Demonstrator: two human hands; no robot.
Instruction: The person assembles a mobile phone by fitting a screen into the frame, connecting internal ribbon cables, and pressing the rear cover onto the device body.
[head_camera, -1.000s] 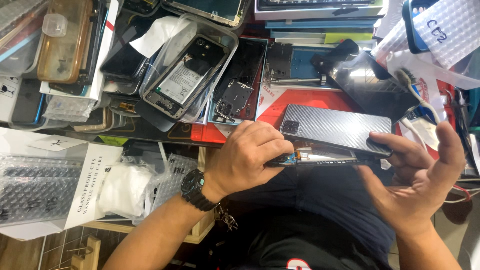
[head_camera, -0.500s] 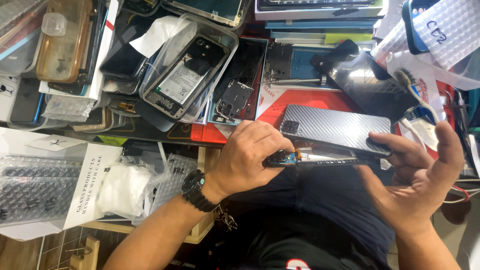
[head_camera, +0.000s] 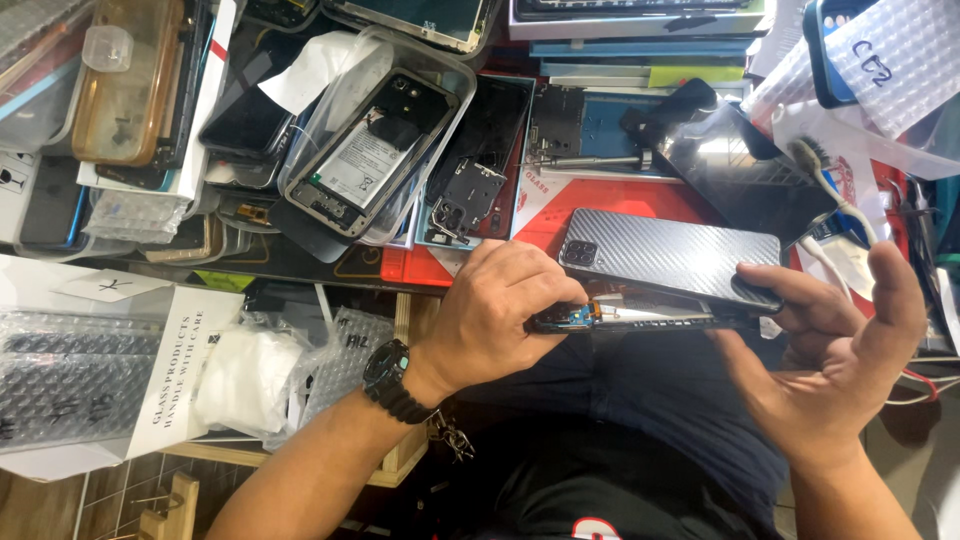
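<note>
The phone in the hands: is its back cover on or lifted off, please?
Lifted, partly. The grey back cover gapes above the phone body at the left hand; the right hand supports the far end.

Bench top packed edge to edge: clear plastic tray with an opened phone body (head_camera: 375, 150), black phone frame with bare circuit parts (head_camera: 475, 185), amber translucent phone case (head_camera: 125, 85) and white bubble-wrap pouch (head_camera: 900, 55) leave no bare gap to pass through. Only open room is below the bench edge, over the dark trousers (head_camera: 640, 400) between left hand (head_camera: 500, 315) and right hand (head_camera: 835, 375). Lower left is blocked by bubble-wrapped packets on a white cardboard box (head_camera: 185, 370).
</note>
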